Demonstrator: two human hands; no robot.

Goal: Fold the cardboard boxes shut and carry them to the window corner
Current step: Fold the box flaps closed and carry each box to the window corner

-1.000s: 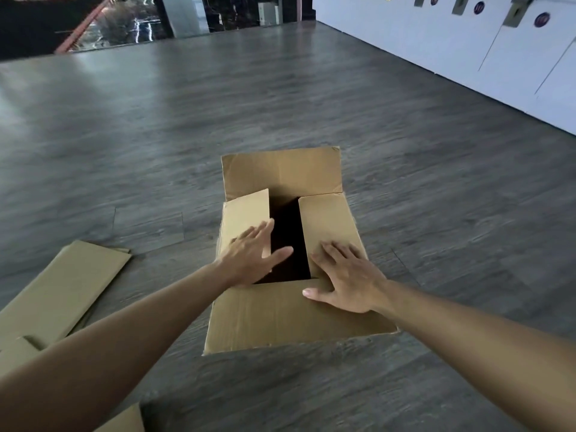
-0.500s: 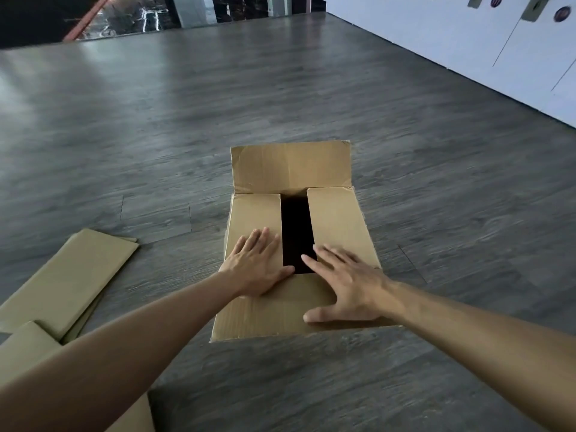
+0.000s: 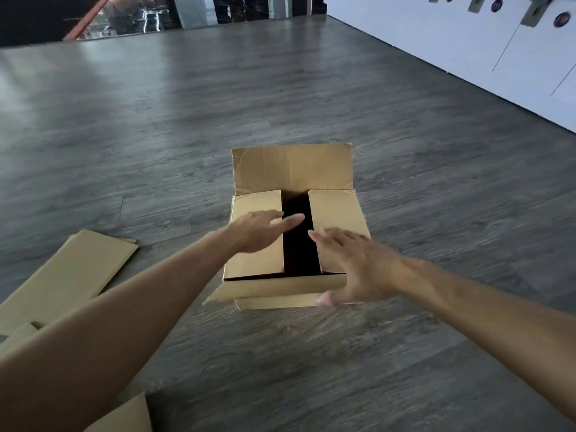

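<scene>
Room: a grey wood floor (image 3: 311, 98) fills the frame, with a white wall (image 3: 467, 42) at the upper right and dark glass at the top left.
Box: the cardboard box (image 3: 290, 232) sits on the floor in the middle of the frame.
Flaps: the two side flaps lie down flat with a dark gap between them. The far flap (image 3: 293, 168) stands up. The near flap (image 3: 280, 285) hangs out toward the person.
Way it points: its long side runs from the bottom of the frame toward the top.
Left hand (image 3: 258, 230): fingers straight, over the left flap, holding nothing.
Right hand (image 3: 358, 269): fingers spread, at the near right corner, gripping nothing that shows.
Done: I think about half the folding.
Left: far and near flaps, then the carrying. Flat cardboard sheets (image 3: 65, 275) wait at the lower left.
</scene>
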